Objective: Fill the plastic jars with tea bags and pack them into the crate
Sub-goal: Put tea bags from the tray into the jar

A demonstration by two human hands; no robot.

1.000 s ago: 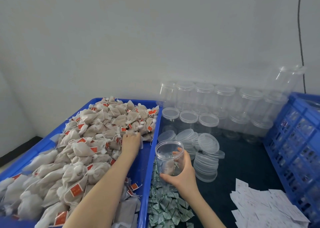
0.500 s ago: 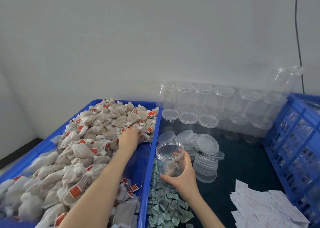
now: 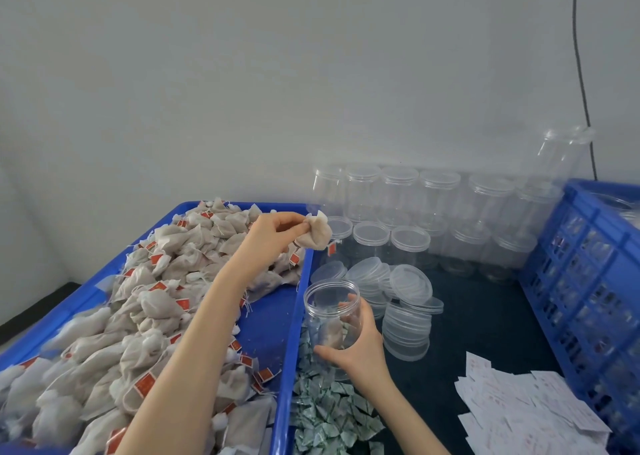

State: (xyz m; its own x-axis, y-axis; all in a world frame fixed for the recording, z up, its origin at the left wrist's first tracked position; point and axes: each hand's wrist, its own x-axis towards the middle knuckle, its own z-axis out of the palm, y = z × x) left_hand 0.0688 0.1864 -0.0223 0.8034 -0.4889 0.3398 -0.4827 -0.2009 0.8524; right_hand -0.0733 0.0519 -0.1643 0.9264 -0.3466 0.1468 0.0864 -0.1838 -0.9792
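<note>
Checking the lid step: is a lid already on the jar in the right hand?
No, the jar gripped by the right hand has an open mouth, and loose lids lie stacked beside it.

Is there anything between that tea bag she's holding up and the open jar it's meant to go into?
Nothing visible. The left hand pinches the tea bag in the air above the blue tray's rim. The jar, held by the right hand, sits below with its mouth open and no lid on it.
</note>
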